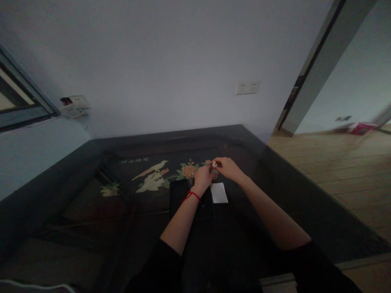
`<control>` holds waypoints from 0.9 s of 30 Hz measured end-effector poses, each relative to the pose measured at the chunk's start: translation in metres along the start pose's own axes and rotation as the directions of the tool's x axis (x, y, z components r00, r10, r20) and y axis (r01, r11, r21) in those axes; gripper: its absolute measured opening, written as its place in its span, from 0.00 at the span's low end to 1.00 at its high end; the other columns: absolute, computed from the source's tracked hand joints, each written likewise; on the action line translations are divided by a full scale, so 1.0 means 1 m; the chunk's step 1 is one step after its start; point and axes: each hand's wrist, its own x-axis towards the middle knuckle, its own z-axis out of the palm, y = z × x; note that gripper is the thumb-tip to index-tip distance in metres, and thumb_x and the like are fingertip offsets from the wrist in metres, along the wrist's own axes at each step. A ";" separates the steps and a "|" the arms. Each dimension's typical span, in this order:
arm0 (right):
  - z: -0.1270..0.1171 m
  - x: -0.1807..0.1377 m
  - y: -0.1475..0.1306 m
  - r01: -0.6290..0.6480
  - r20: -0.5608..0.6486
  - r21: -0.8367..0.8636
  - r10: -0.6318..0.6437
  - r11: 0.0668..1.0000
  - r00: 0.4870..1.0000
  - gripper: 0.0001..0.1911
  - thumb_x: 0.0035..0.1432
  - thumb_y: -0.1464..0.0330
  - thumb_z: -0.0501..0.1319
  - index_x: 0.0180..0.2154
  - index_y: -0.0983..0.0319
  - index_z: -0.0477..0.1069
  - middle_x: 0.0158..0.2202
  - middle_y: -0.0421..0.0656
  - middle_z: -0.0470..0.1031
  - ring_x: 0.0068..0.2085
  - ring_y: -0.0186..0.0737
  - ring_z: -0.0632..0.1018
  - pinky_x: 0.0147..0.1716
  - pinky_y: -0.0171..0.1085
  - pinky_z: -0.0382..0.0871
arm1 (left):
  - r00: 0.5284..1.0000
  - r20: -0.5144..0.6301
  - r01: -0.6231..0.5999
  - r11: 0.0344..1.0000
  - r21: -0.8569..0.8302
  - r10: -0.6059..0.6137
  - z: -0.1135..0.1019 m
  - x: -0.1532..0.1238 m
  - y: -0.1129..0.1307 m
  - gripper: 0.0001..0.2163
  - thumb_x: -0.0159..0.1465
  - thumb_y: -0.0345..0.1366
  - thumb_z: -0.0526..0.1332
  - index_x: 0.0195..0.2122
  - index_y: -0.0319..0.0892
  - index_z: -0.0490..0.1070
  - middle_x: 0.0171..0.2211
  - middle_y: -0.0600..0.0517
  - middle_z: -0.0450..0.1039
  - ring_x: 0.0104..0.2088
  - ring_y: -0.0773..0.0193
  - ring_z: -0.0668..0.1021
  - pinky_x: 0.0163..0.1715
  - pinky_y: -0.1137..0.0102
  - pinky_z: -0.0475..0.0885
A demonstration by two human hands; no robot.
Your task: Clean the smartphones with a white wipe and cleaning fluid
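While the right hand [224,166] pinched the white cap [214,164] of a small bottle [214,172], just beyond the white paper [219,193] on the desk [259,162], cap work seemed underway; next move likely called for steadiness. Left hand [203,176] close beside, fingertips mostly hidden, hold unclear; bottle's base indistinct.

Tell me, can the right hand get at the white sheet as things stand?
Probably yes: the white sheet lies uncovered close to the right hand, though that hand is occupied at the small white-topped bottle.
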 end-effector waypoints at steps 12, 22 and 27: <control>0.007 0.002 0.004 -0.030 -0.130 0.164 0.052 0.986 0.990 0.08 0.53 0.71 0.63 0.36 0.61 0.78 0.34 0.43 0.81 0.36 0.38 0.79 0.39 0.34 0.69 | 1.000 -0.001 0.010 1.000 -0.003 -0.010 0.003 0.000 -0.001 0.13 0.60 0.39 0.62 0.45 0.42 0.72 0.39 0.46 0.77 0.38 0.60 0.78 0.38 0.70 0.68; 0.013 0.001 0.006 -0.056 -0.207 0.336 0.132 0.940 0.969 0.04 0.51 0.71 0.63 0.31 0.63 0.77 0.32 0.44 0.81 0.33 0.38 0.81 0.35 0.33 0.72 | 1.000 0.010 0.011 1.000 -0.009 -0.011 0.002 -0.001 0.000 0.12 0.61 0.38 0.61 0.44 0.42 0.72 0.40 0.46 0.77 0.41 0.60 0.78 0.40 0.71 0.68; 0.015 -0.002 0.003 -0.054 -0.261 0.281 0.131 0.958 0.957 0.05 0.54 0.69 0.62 0.31 0.62 0.77 0.31 0.44 0.81 0.33 0.38 0.80 0.36 0.34 0.70 | 1.000 0.008 0.002 1.000 -0.011 -0.001 0.002 -0.002 0.000 0.12 0.61 0.38 0.61 0.44 0.42 0.72 0.41 0.46 0.77 0.41 0.60 0.78 0.39 0.71 0.68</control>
